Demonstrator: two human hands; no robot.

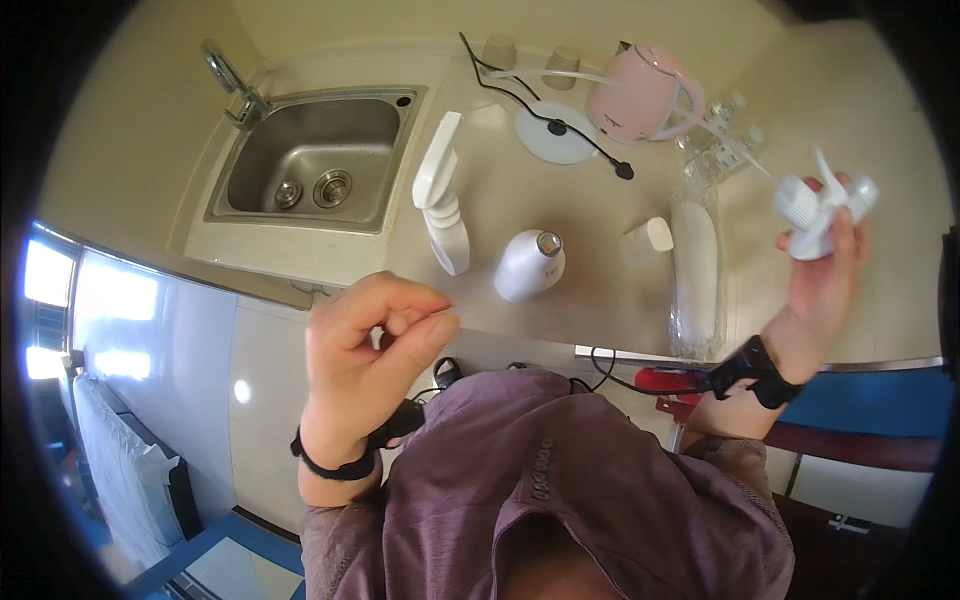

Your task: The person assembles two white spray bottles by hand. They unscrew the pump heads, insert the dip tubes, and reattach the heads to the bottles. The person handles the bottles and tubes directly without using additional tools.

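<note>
My right hand (835,235) is raised at the right, its fingers closed around a white plastic pump head (815,212) with a ribbed collar and a pointed spout. A long, thin translucent tube (735,150) runs left from it, past the kettle. My left hand (375,330) hovers at the counter's front edge, thumb and fingers pressed together; whatever they may hold is hidden. Beyond it stands a rounded white bottle (525,270) with a small greyish top. Left of the bottle is a tall, curved white plastic piece (445,215). A small white cap-like piece (655,234) sits right of the bottle.
A steel sink (310,165) with a tap (235,85) lies at the left. Behind are a pink kettle (640,95), its round white base (545,145) and black cord (600,150), and two cups (562,65). Clear plastic wrapping (695,270) lies along the right.
</note>
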